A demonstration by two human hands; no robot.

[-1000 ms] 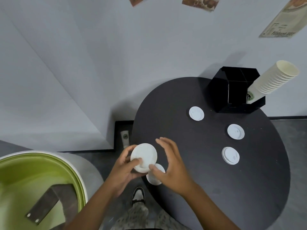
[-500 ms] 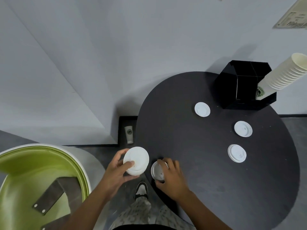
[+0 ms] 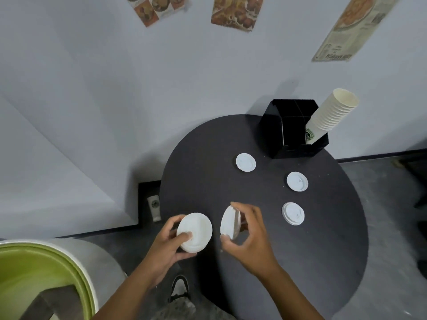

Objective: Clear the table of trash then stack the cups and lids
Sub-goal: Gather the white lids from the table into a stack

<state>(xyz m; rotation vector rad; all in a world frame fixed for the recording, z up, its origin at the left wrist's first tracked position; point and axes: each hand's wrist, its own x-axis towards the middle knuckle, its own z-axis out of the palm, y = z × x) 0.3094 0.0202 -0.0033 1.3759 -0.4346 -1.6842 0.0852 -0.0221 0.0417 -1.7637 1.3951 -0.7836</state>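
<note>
My left hand (image 3: 169, 249) grips a white lid (image 3: 195, 232) over the near left edge of the round black table (image 3: 300, 262), thumb on its top. My right hand (image 3: 250, 236) pinches a second white lid (image 3: 228, 224), tilted on edge, between thumb and fingers just right of the first. Three more white lids lie flat on the table: a far lid (image 3: 245, 162), a right lid (image 3: 297, 181) and a small stack of lids (image 3: 293, 213). A tilted stack of paper cups (image 3: 330, 116) leans out of a black organiser box (image 3: 291, 130) at the back.
A green-lined bin (image 3: 44, 273) stands at the lower left beside the table. A single paper cup (image 3: 154, 207) lies on the floor by the wall corner. My shoe (image 3: 179, 287) shows below the table edge. Posters hang on the grey wall.
My right hand has picked up the small lid from the table's near edge and lifted it, tilted on edge. My left hand keeps hold of its lid.
</note>
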